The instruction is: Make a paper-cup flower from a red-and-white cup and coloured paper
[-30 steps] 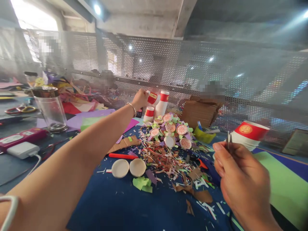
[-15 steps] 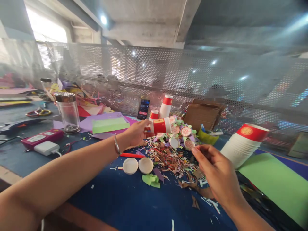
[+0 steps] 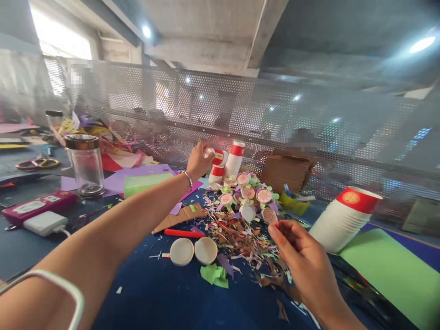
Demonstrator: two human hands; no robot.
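My left hand (image 3: 198, 162) is closed on a red-and-white paper cup (image 3: 219, 157), lying sideways just above a shorter red-and-white cup (image 3: 217, 173). A taller cup stack (image 3: 234, 160) stands right beside it. My right hand (image 3: 304, 256) is pinched, thumb against fingers, in front of the paper scraps; whatever it may hold is too small to make out. Beyond those fingertips lie several cup-bottom discs (image 3: 264, 196), some printed red, on a heap of shredded paper (image 3: 240, 233). Two plain discs (image 3: 181, 251) rest on the blue table, below a red stick (image 3: 184, 233).
A leaning stack of paper cups (image 3: 347, 220) and green sheets (image 3: 392, 275) occupy the right. To the left are a glass jar (image 3: 87, 167), a purple power strip (image 3: 37, 206) and scissors (image 3: 37, 163). Folded cardboard (image 3: 287, 169) stands before the perforated screen (image 3: 192, 105).
My left hand has carried the cup up and away, to over the short cup, and now covers the phone. The right hand stays pinched in nearly the same place. The view has shifted slightly.
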